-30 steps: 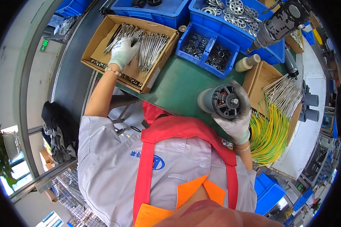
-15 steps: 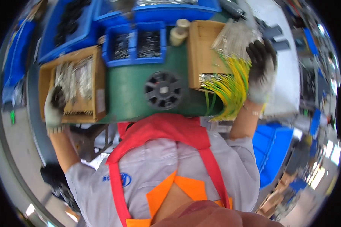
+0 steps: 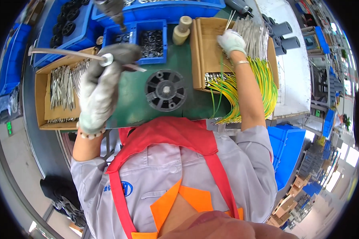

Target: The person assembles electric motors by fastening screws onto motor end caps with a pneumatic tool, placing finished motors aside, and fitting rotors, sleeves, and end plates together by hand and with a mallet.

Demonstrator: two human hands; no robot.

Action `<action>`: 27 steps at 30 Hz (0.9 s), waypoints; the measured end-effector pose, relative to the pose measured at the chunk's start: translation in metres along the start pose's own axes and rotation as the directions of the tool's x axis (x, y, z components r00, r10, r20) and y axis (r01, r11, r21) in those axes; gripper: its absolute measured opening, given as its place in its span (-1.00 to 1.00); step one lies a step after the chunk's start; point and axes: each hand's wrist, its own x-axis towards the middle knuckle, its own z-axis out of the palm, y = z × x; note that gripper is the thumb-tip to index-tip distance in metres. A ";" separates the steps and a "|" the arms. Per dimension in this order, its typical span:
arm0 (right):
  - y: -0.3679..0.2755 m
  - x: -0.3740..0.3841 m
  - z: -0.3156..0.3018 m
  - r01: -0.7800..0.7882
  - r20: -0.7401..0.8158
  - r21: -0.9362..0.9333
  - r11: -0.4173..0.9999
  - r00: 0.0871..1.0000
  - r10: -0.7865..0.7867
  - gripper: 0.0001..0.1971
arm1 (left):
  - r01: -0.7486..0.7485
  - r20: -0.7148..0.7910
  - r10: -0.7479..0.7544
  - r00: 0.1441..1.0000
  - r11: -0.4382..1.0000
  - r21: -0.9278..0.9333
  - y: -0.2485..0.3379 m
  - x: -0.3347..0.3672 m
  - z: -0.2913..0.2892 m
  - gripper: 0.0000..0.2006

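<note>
- A long metal rod [image 3: 71, 53], slightly blurred, is raised to the left of the round motor part [image 3: 166, 90], a round silvery piece showing along it at the fingers.
- The left hand [image 3: 99, 85], gloved, grasps that rod between thumb and fingers.
- The motor part itself sits untouched on the green bench [image 3: 205, 105], spoked black face and pale central shaft end upward.
- Beyond it and to its right, the gloved right hand [image 3: 232, 42] is curled closed on a few thin rods [image 3: 229, 20] that stick up past the fingers.
- That hand is over a cardboard box [image 3: 207, 47] right of the motor part, with bundled rods and yellow-green wires [image 3: 267, 79].
- Left of the motor part, another cardboard box [image 3: 58, 126] holds metal rods.
- Beyond the motor part stand a twin blue bin [image 3: 151, 60] of small dark pieces and a cream-coloured cylindrical object [image 3: 181, 31].
</note>
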 end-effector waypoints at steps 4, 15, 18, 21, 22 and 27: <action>0.035 -0.005 -0.009 0.052 -0.086 0.170 0.984 0.996 -0.038 -0.49 | 0.113 0.134 -0.124 0.983 0.990 0.090 0.012 0.012 0.008 -0.70; 0.009 -0.201 -0.142 0.274 -0.194 0.897 0.347 0.949 -0.249 -0.65 | -0.019 0.327 -0.097 0.940 0.942 0.335 0.007 0.024 0.008 -0.75; 0.010 -0.220 -0.169 0.510 -0.265 0.721 0.469 0.828 -0.494 -0.71 | -0.320 0.441 0.109 0.891 0.840 0.439 -0.002 0.025 0.009 -0.77; 0.002 -0.221 -0.199 0.746 -0.240 0.470 0.472 0.623 -0.745 -0.70 | -0.326 0.513 0.014 0.858 0.787 0.524 -0.006 0.026 0.005 -0.68; -0.006 -0.224 -0.204 0.755 -0.271 0.469 0.459 0.617 -0.738 -0.69 | -0.437 0.531 0.126 0.838 0.738 0.514 -0.008 0.026 0.003 -0.56; -0.021 -0.221 -0.221 0.824 -0.278 0.426 0.373 0.511 -0.813 -0.64 | -0.338 0.427 0.102 0.899 0.781 0.525 -0.039 -0.008 0.002 0.04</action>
